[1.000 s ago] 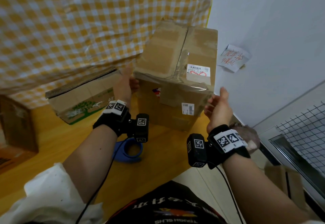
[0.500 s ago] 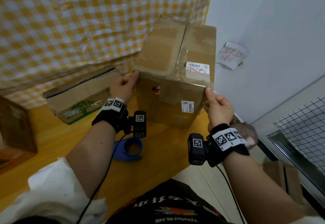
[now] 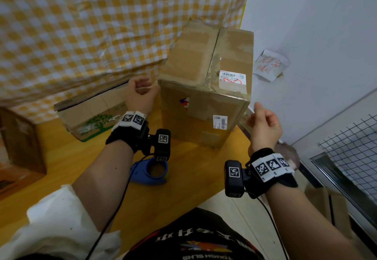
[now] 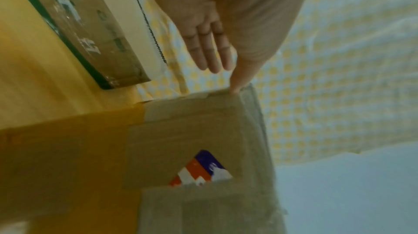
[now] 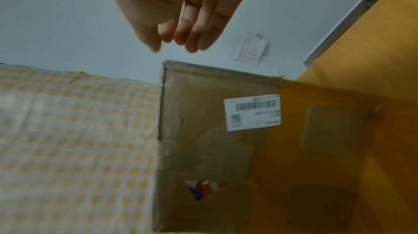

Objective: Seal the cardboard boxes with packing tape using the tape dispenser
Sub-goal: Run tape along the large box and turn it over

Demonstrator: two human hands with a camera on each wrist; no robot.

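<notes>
A large taped cardboard box with white barcode labels stands on the wooden table. My left hand is at the box's near left top corner. In the left wrist view its fingers hang fairly straight and the thumb tip touches the corner of the box. My right hand hovers just off the near right corner, loosely curled and empty. The right wrist view shows it clear of the box. A blue tape dispenser lies on the table under my left wrist.
A lower box with a green tree print lies left of the big box. A yellow checked cloth hangs behind. A paper note is on the white wall. A brown box stands far left, a wire grid at the right.
Half a second ago both hands held the big box's near top corners. Now the right hand has let go and drawn back, and the left touches only with its thumb.
</notes>
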